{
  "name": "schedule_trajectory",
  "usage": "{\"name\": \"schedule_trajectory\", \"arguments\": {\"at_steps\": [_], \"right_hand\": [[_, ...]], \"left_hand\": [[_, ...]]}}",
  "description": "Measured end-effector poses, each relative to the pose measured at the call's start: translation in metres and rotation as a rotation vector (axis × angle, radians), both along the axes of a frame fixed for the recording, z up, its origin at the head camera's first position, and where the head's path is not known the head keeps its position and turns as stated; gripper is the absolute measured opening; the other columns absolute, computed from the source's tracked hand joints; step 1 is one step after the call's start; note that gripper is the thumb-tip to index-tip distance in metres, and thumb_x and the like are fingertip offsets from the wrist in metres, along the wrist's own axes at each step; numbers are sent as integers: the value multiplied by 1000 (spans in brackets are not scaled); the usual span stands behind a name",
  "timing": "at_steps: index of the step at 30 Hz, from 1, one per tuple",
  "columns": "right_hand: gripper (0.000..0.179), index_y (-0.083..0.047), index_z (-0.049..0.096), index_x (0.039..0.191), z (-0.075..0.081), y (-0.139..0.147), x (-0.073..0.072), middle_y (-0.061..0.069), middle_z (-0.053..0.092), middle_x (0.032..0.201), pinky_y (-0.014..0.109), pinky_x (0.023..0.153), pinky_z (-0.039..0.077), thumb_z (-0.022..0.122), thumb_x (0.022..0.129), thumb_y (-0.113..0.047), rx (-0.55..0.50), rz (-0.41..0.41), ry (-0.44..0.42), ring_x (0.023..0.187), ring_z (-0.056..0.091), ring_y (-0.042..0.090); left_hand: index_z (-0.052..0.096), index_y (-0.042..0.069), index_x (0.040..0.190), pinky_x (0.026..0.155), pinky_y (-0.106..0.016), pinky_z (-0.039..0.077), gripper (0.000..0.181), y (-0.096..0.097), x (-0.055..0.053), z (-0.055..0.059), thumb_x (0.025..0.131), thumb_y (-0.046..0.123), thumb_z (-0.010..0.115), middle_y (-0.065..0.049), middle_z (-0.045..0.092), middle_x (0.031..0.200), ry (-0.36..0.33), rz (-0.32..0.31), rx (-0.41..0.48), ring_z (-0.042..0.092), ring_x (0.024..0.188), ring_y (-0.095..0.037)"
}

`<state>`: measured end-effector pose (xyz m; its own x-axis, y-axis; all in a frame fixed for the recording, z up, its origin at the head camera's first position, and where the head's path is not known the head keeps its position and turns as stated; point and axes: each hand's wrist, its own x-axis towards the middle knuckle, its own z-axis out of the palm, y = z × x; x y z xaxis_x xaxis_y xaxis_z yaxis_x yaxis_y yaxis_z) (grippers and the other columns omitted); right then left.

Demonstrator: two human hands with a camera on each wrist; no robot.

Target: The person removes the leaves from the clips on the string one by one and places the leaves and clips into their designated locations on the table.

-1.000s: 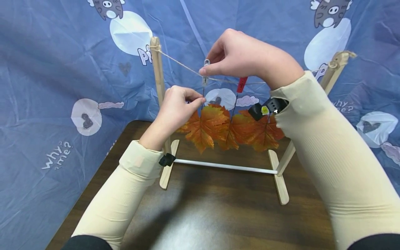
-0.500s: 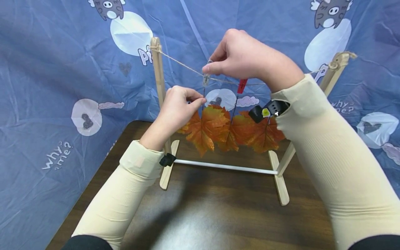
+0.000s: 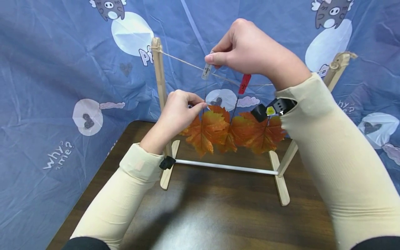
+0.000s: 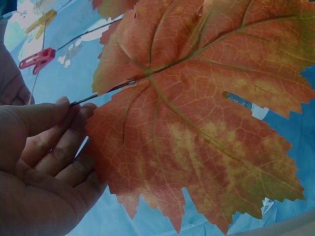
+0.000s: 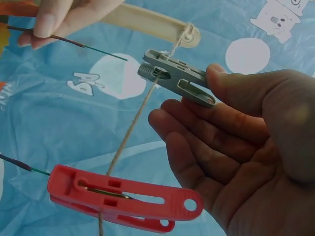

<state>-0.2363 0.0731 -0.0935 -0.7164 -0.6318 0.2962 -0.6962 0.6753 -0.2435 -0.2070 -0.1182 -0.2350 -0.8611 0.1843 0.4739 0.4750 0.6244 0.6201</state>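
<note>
My left hand (image 3: pixel 182 107) pinches the thin dark stem of an orange maple leaf (image 4: pixel 197 98) between thumb and fingers. With my right hand (image 3: pixel 250 48) I hold the handle end of a grey clothespin (image 5: pixel 177 76), thumb on one side and fingers on the other. Twine passes through this clothespin. In the right wrist view the leaf's bare stem tip (image 5: pixel 120 58) lies just short of the clothespin's mouth, apart from it. A red clothespin (image 5: pixel 123 194) sits on the same twine (image 5: pixel 129 132) and grips another leaf's stem.
Two wooden posts (image 3: pixel 160 73) carry the twine, with a white rod (image 3: pixel 225 167) joining their feet above the brown table (image 3: pixel 200 215). More orange leaves (image 3: pixel 265 135) hang to the right. A yellow clothespin (image 4: pixel 42 20) shows beyond the red one. Behind hangs a blue printed cloth (image 3: pixel 78 52).
My right hand has risen and shifted slightly right, tilting the grey clothespin and lifting the twine. My left hand has lowered a little, still pinching the stem.
</note>
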Motion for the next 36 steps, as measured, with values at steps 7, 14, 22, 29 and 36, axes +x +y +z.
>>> {"name": "schedule_trajectory", "arguments": {"at_steps": [7,14,22,29,36], "right_hand": [[34,-15,83,105,2,6,1,1,75,95,33,53,30,63,100,-43,-17,-17,14,61,43,20],[37,-13,81,110,5,11,5,2,75,104,35,61,33,62,101,-43,-44,-29,17,81,56,16],[36,-15,82,107,11,18,16,2,75,99,33,63,31,64,99,-45,-105,-75,59,64,41,20],[39,-13,78,118,9,25,34,4,75,108,28,69,43,66,98,-44,-130,-80,56,83,60,15],[38,-10,79,113,3,35,50,2,75,98,27,63,44,70,96,-42,-156,-55,83,80,63,12]], "left_hand": [[82,6,88,62,-30,45,10,1,5,-4,93,12,76,0,74,80,14,-22,-19,60,69,-13],[81,4,89,61,-30,45,12,0,10,-9,94,11,75,-1,74,81,-18,-32,-36,61,69,-15],[81,5,85,63,-32,47,11,-4,15,-15,93,10,75,0,73,78,-2,-53,-51,62,68,-14],[80,5,86,67,-34,48,12,-8,23,-18,95,10,74,0,72,78,-45,-70,-77,62,70,-15],[78,5,83,63,-34,46,13,-12,30,-23,94,8,73,-1,70,73,-46,-107,-130,57,64,-15]]}}
